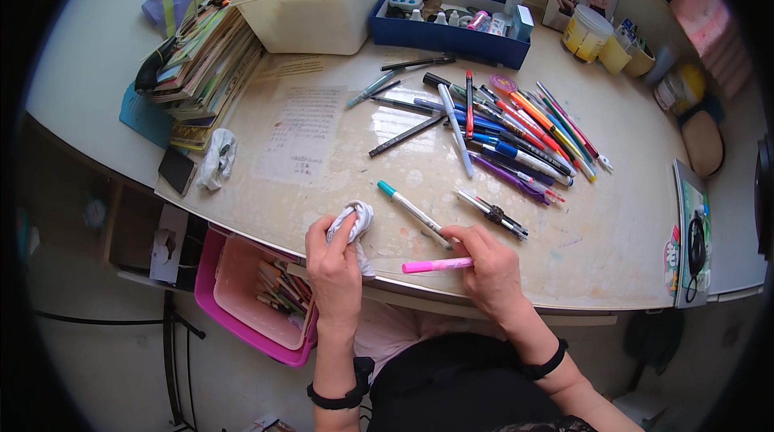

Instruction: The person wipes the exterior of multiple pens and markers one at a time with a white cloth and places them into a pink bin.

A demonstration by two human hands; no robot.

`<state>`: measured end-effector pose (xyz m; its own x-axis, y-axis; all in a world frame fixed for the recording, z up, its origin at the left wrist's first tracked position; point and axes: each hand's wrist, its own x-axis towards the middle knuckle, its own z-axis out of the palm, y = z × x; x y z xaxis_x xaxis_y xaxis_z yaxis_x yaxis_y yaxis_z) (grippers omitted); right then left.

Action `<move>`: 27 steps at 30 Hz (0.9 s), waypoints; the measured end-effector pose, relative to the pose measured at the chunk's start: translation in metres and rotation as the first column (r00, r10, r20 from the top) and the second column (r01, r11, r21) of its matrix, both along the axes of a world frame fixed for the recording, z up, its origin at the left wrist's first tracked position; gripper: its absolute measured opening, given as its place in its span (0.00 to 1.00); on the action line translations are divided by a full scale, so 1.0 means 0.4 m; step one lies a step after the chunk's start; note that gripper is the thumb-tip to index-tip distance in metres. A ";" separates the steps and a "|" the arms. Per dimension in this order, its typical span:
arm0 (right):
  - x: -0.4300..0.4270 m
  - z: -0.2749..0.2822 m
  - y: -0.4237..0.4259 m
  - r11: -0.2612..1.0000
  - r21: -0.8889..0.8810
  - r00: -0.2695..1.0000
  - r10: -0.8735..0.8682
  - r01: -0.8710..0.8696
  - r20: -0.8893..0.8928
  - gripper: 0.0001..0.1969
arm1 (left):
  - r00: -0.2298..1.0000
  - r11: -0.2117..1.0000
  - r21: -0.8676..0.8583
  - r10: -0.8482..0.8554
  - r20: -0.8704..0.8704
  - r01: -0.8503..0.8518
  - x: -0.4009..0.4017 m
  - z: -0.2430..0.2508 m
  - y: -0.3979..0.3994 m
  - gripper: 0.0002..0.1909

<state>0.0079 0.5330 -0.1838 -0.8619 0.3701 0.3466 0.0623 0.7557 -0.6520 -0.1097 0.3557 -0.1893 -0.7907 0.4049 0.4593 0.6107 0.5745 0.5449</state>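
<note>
My left hand (335, 263) grips a bunched white cloth (359, 220) at the desk's front edge. In my right hand (490, 263) is a pink marker (432, 266), its pink end pointing left. A white marker with a teal cap (411, 208) lies slantwise on the desk, its lower end at my right fingertips. Beyond my right hand rests a small bundle of pens (494, 213) with a dark band about its middle. Farther back, many pens and markers (514, 130) lie in a loose heap.
A pink bin (208, 305) holding pens stands below the desk edge at left. Behind the heap are a blue box of small items (447, 36) and a cream plastic tub (314, 18). Stacked papers (205, 81), a phone (177, 170) and a crumpled white bag (217, 160) lie left.
</note>
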 end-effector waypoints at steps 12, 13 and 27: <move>0.030 0.029 0.014 0.999 -0.021 0.994 0.035 -0.033 0.102 0.14 | 0.992 0.987 -0.133 0.071 -0.100 -0.084 -0.053 -0.005 0.017 0.17; 0.034 0.034 0.014 0.999 -0.016 0.994 0.033 -0.031 0.102 0.14 | 0.989 0.978 -0.157 0.128 -0.080 -0.139 -0.063 -0.001 0.014 0.18; 0.149 0.066 0.086 0.630 -0.763 0.976 0.032 0.146 0.214 0.18 | 0.915 0.915 -0.024 -0.403 -0.011 0.402 0.108 -0.007 0.048 0.20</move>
